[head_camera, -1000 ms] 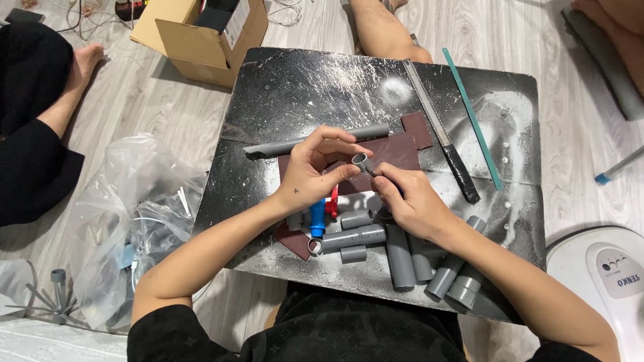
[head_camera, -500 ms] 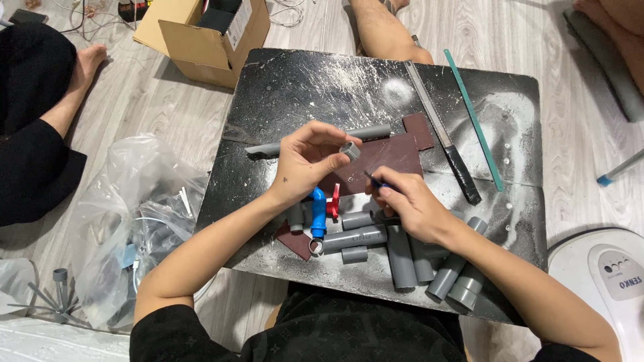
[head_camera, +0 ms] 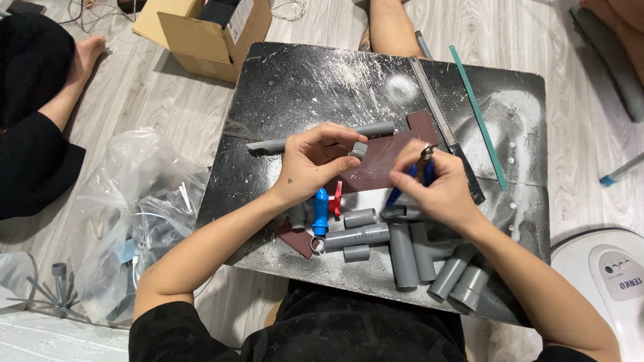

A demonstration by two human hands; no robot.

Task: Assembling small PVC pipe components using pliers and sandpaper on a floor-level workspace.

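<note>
The left hand (head_camera: 310,167) pinches a short grey pipe piece (head_camera: 358,149) between thumb and fingertips, held just above the dark red sheet (head_camera: 382,161) on the black bench (head_camera: 302,80). It looks light, stiff and smooth, best gripped around its sides. The right hand (head_camera: 436,184) is closed around a blue-handled tool (head_camera: 410,175). More grey pipe sections (head_camera: 402,255) lie nearby; the scuffed, dusty bench sits low on a wooden floor (head_camera: 161,100).
</note>
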